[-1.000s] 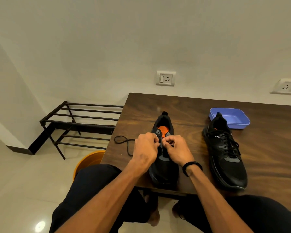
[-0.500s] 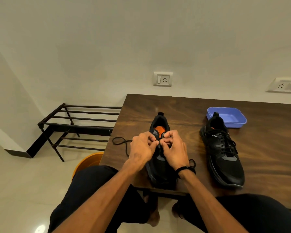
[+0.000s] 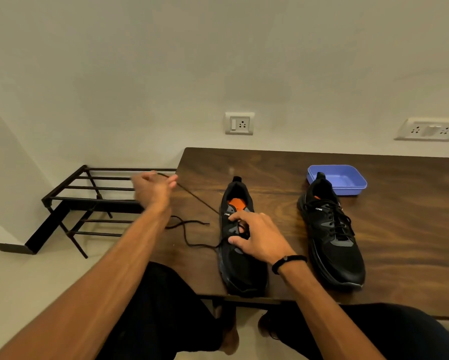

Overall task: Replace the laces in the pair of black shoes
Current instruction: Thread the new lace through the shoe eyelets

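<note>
**Lace drawn taut from the near shoe on a dark wooden table**

A pale, matte plaster wall (image 3: 218, 61) is filling the upper half of the view, carrying a single white switch-and-socket plate (image 3: 239, 123) and a longer white socket strip (image 3: 430, 129) off to the right. Pale glossy floor tiles (image 3: 15, 281) are showing at lower left. A dark wooden table (image 3: 400, 242), flat, smooth and strongly grained, with rounded far corners, is standing against the wall. Beside its left edge a black metal rack (image 3: 93, 188) of thin parallel bars is sitting on the floor.

On the table, two black mesh-and-rubber shoes are lying toes toward the person. The right-hand shoe (image 3: 332, 235) is fully laced, its heel touching a shallow blue plastic tray (image 3: 348, 188) with rounded corners. The left-hand shoe (image 3: 240, 263) is sitting near the front edge, its orange insole showing through the open collar.

The right hand (image 3: 259, 237), a black band on its wrist, is resting on that shoe's tongue area, fingers curled over the eyelets and pressing it down. The left hand (image 3: 153, 189), blurred, is raised over the table's left edge, pinching a thin black lace (image 3: 197, 201) that is running taut and straight to the shoe's top eyelets. The lace's other end is lying slack in a loose curl on the wood.
</note>
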Available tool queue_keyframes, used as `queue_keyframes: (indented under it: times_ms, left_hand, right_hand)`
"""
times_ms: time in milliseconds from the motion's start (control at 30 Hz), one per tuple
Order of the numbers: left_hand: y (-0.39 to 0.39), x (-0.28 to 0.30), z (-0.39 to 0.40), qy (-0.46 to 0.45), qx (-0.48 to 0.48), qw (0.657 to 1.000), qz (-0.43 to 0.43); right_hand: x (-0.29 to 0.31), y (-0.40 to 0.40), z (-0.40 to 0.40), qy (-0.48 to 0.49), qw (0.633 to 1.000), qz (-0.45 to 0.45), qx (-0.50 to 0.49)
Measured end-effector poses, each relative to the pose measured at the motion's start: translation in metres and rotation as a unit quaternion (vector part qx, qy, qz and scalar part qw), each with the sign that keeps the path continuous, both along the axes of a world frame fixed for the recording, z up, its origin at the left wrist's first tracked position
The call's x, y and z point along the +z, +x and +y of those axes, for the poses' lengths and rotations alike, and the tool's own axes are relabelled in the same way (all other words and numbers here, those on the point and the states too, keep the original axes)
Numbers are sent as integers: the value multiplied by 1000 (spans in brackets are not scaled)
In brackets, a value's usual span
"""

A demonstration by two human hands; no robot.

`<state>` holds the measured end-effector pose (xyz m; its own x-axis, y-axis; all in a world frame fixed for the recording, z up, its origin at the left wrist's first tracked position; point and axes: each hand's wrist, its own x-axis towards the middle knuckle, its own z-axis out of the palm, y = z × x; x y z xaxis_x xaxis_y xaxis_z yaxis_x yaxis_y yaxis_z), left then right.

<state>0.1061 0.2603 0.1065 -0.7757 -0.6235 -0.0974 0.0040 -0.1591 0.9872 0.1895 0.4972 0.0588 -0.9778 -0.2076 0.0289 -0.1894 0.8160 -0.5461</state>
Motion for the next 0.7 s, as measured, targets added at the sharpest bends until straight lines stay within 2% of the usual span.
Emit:
queue_keyframes:
  times_ms: [33,67,100,167,267,300,333,500,567,633,700]
  left_hand:
    - [-3,-6,-8,-49,33,998,-4]
    - [-3,-13,-14,-142,34,989,-12]
    - [-4,-23,-16,-266,-1,964,-20]
    - [1,-36,-8,-447,-156,880,-36]
    - [19,-36,26,-514,-444,733,-33]
    - [22,-37,38,-526,-485,699,-14]
    - [25,-35,47,-538,-496,682,-4]
    - [24,-31,53,-597,-499,628,23]
    - [22,-28,48,-609,-482,629,15]
    - [16,-25,40,-622,-429,655,-4]
    - [11,-22,24,-614,-326,717,-45]
  right_hand:
    - [2,-1,1,14,1000,2,1]
    - [2,-2,1,26,1000,7,3]
    - [2,-2,0,33,999,12,4]
    - [3,-3,-1,43,999,13,10]
    - [6,-1,-1,36,999,11,21]
    - [8,0,-1,27,999,14,23]
    - [8,1,-1,17,999,15,23]
    - [11,4,2,34,999,18,-15]
    - [17,6,-1,97,994,36,-22]
    - [20,6,-1,149,986,69,-21]
    - [18,5,2,140,987,81,-18]
